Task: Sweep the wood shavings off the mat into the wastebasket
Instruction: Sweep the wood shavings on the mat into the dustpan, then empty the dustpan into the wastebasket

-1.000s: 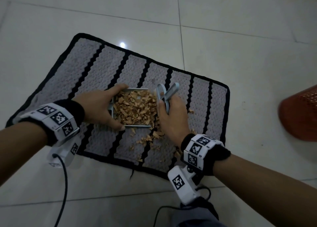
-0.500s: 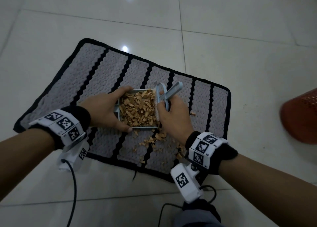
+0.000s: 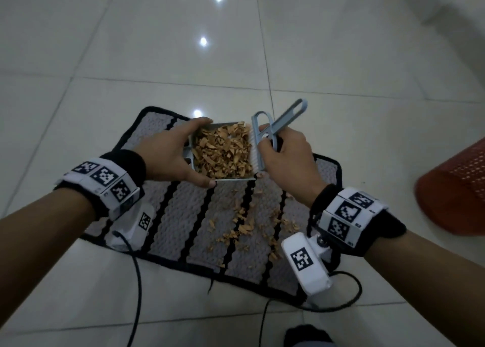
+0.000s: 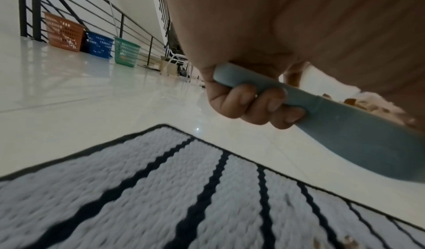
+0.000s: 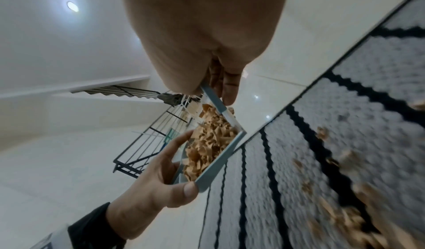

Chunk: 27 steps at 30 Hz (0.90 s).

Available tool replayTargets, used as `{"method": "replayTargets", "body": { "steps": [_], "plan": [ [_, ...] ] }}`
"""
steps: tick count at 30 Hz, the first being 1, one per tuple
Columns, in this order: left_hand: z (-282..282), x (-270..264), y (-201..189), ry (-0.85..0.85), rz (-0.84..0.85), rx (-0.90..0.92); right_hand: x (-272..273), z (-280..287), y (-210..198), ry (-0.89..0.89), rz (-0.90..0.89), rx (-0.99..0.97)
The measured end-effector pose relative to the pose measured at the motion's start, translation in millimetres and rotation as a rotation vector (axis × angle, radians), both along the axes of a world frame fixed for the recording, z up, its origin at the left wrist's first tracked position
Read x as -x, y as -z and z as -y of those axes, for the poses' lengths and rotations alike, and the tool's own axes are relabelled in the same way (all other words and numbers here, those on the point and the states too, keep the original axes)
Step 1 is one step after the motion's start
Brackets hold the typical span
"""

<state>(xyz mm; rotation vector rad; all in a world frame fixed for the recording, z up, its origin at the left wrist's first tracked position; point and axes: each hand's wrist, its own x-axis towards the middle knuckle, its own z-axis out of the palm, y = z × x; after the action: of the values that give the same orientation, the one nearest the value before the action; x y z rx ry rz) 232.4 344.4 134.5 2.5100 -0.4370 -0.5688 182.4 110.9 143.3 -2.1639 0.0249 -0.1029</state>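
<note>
1. The left hand [image 3: 168, 153] grips the dustpan [image 3: 223, 155], thumb and fingers curled round its walls, raised above the mat [image 3: 183, 215]. It is heaped with wood shavings [image 3: 223, 150]; any tilt could spill them back.
2. The right hand [image 3: 284, 153] is closed on the brush [image 3: 258, 150], which stands against the dustpan's open side. If it slips away, shavings slide out.
3. Loose shavings [image 3: 249, 226] lie on the mat below the dustpan.
4. The wastebasket [image 3: 456, 189], probably the red one, stands well right of the mat; a hurried carry could scatter shavings.
</note>
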Motion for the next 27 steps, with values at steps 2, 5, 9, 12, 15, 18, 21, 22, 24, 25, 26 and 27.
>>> {"method": "replayTargets", "body": {
  "steps": [2, 5, 9, 12, 15, 18, 21, 22, 24, 25, 26, 27],
  "plan": [
    [7, -5, -18, 0.011, 0.005, 0.025, -4, 7, -20, -0.014, 0.01, 0.016],
    [25, -11, -47, 0.028, 0.046, 0.073, -9, 28, -52, 0.021, 0.022, 0.018],
    [70, -21, -84, 0.081, 0.049, 0.136, -11, 68, -90, 0.082, 0.049, -0.011],
    [114, -28, -106, 0.15, 0.042, 0.165, -7, 103, -113, 0.141, 0.045, -0.007],
    [164, -34, -120, 0.198, 0.038, 0.198, -1, 146, -131, 0.21, 0.048, 0.012],
    [217, -38, -130, 0.261, 0.024, 0.223, 10, 194, -144, 0.304, 0.054, 0.007],
    [278, -40, -141, 0.341, 0.016, 0.233, 26, 247, -156, 0.383, 0.077, 0.028],
    [297, -40, -144, 0.363, 0.014, 0.233, 31, 262, -158, 0.412, 0.084, 0.036],
    [341, -41, -148, 0.419, 0.026, 0.236, 42, 300, -161, 0.489, 0.104, 0.06],
    [360, -40, -149, 0.441, 0.031, 0.232, 46, 316, -161, 0.522, 0.108, 0.084],
    [383, -39, -149, 0.467, 0.035, 0.229, 52, 336, -162, 0.558, 0.108, 0.108],
    [401, -37, -148, 0.483, 0.035, 0.227, 57, 351, -162, 0.584, 0.101, 0.121]
  ]
}}
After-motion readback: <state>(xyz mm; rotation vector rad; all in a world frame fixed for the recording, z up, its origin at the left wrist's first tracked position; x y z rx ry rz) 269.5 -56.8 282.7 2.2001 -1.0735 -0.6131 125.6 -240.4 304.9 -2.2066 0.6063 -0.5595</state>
